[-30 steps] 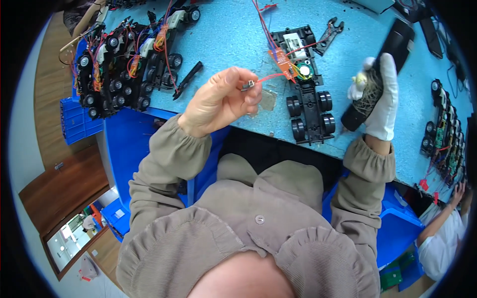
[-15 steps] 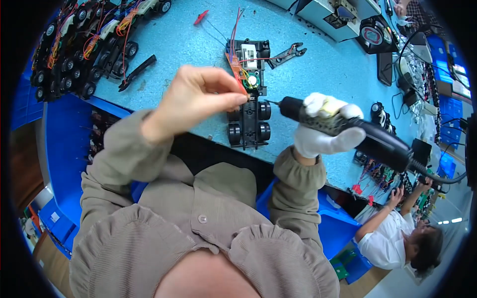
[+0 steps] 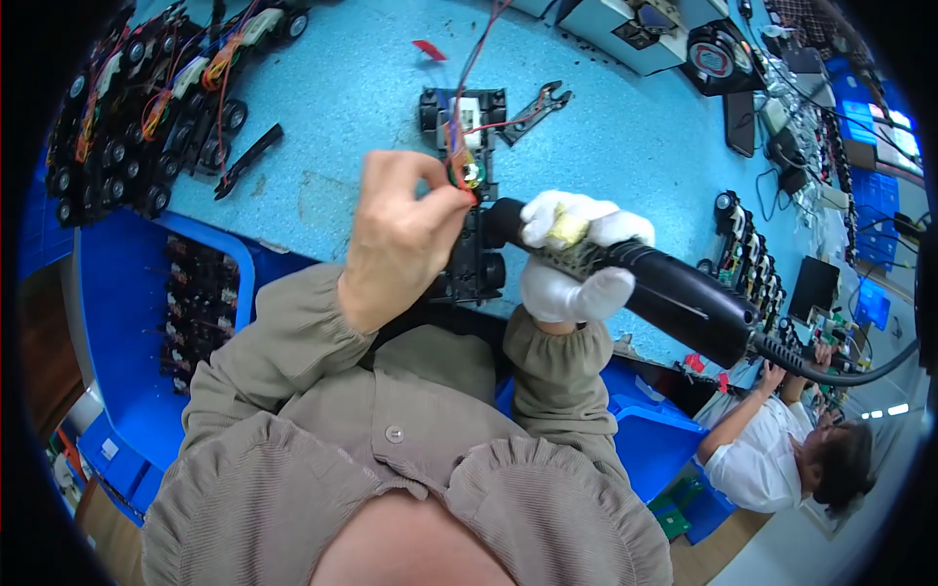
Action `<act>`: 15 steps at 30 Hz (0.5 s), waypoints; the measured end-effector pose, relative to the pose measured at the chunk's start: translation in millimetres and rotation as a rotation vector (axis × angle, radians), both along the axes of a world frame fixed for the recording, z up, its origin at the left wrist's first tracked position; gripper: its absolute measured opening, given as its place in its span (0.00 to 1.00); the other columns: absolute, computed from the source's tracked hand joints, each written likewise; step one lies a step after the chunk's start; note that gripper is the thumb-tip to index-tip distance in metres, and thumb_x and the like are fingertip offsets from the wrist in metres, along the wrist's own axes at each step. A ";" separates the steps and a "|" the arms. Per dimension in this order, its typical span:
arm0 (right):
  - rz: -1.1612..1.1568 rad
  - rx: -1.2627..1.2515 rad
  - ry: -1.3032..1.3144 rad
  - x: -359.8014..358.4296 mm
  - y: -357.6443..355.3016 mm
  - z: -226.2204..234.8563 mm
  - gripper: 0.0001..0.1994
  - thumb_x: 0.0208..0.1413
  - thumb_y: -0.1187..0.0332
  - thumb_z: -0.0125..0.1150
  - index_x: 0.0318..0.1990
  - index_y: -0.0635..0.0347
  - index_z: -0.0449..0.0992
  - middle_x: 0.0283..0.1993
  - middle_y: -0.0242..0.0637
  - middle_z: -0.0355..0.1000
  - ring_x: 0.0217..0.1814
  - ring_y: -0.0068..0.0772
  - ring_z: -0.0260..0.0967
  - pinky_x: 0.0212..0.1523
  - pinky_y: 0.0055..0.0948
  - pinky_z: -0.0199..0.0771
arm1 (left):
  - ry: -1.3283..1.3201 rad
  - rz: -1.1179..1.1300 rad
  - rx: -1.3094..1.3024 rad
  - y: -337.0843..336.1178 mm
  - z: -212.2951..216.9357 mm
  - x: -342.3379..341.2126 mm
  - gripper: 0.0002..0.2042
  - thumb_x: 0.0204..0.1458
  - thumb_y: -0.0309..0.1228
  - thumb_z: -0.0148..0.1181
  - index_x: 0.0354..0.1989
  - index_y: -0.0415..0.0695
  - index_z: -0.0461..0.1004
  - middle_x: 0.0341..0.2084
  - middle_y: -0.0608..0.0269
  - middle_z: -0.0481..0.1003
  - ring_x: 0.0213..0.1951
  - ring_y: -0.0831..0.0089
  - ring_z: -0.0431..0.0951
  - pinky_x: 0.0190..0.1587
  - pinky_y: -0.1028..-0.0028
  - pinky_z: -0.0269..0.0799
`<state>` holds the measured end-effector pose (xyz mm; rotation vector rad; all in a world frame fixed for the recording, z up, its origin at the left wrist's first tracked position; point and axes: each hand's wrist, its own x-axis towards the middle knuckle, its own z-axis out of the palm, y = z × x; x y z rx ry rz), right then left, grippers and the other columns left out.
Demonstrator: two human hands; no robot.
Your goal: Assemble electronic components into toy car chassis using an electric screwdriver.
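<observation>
Just in front of me on the blue table lies a black toy-vehicle chassis [image 3: 459,283] with paired wheels. Loose red and purple wires [image 3: 476,61] rise from it, and a small green circuit board [image 3: 475,176] sits mid-length. My bare left hand [image 3: 403,230] is over the chassis, thumb and finger pinched beside the board. A bit of red shows at those fingertips; what they hold is too small to name. White-gloved, my right hand [image 3: 576,256] grips a corded black electric screwdriver [image 3: 684,301]. Its nose meets the chassis beside my left fingertips, and the bit is hidden.
Several wired chassis [image 3: 117,127] are heaped at the far left, with a loose black strip [image 3: 249,161] nearby. Beyond my chassis lie a black fork-ended part [image 3: 535,112] and a red piece [image 3: 428,49]. A blue bin [image 3: 127,322] stands left. At right, a co-worker [image 3: 762,449] sits.
My right hand has brought the screwdriver leftward to the chassis. My left hand has turned more upright, its pinch lower against the chassis. The whole view has shifted slightly.
</observation>
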<state>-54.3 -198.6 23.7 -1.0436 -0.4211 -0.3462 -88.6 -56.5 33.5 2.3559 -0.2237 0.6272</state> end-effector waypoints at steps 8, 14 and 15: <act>0.173 0.120 0.006 79.1 -33.1 56.2 0.16 0.54 0.54 0.56 0.31 0.55 0.62 0.22 0.39 0.66 0.18 0.34 0.65 0.22 0.38 0.70 | 0.717 -0.052 -1.184 18.4 -21.2 8.8 0.20 0.41 0.18 0.60 0.43 0.37 0.60 0.32 0.59 0.75 0.33 0.78 0.73 0.36 0.78 0.68; -0.941 -0.556 -0.789 263.8 -58.4 80.8 0.17 0.47 0.53 0.61 0.33 0.58 0.70 0.20 0.33 0.64 0.16 0.30 0.63 0.20 0.32 0.69 | 0.906 -0.243 -1.082 36.3 -22.1 37.2 0.31 0.41 0.15 0.60 0.56 0.38 0.54 0.39 0.65 0.70 0.38 0.82 0.71 0.38 0.82 0.68; -0.770 -0.488 -0.596 269.4 -53.8 86.3 0.17 0.46 0.55 0.62 0.34 0.60 0.70 0.22 0.34 0.64 0.17 0.29 0.63 0.20 0.30 0.70 | 0.944 -0.277 -1.052 38.1 -21.2 41.1 0.31 0.41 0.15 0.60 0.56 0.37 0.54 0.41 0.64 0.70 0.38 0.82 0.71 0.37 0.82 0.68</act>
